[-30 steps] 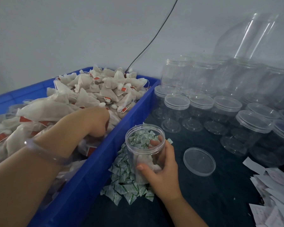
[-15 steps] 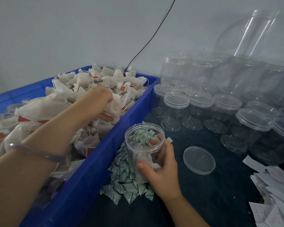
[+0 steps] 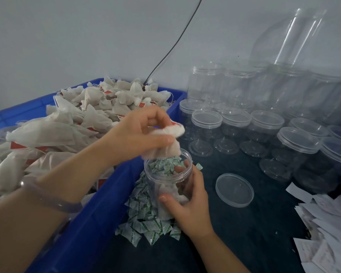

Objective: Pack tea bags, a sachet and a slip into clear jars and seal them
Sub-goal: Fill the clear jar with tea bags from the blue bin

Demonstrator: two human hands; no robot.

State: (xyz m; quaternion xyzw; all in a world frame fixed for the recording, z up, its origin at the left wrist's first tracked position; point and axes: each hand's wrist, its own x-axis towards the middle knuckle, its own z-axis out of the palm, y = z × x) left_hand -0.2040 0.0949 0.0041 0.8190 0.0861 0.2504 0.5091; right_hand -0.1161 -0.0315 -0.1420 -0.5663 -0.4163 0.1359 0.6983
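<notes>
My left hand [image 3: 140,133] holds a bunch of white tea bags [image 3: 170,140] directly above the mouth of an open clear jar [image 3: 167,174]. My right hand [image 3: 187,205] is wrapped around that jar, which stands beside the blue crate [image 3: 98,219] and has a few tea bags at its bottom. The crate is heaped with white tea bags bearing red tags [image 3: 98,107]. A pile of small green-printed sachets [image 3: 146,219] lies under and around the jar. The jar's loose lid [image 3: 234,190] lies flat to the right. White paper slips [image 3: 327,227] are heaped at the lower right.
Several lidded clear jars [image 3: 264,125] stand in rows at the back right, with taller open jars [image 3: 205,83] and a large clear bottle [image 3: 295,36] behind them. A black cable [image 3: 175,44] runs down the grey wall. The table top [image 3: 244,233] is dark.
My left hand has lifted out of the crate with tea bags and moved right, to just over the jar. My right hand has kept its hold on the jar.
</notes>
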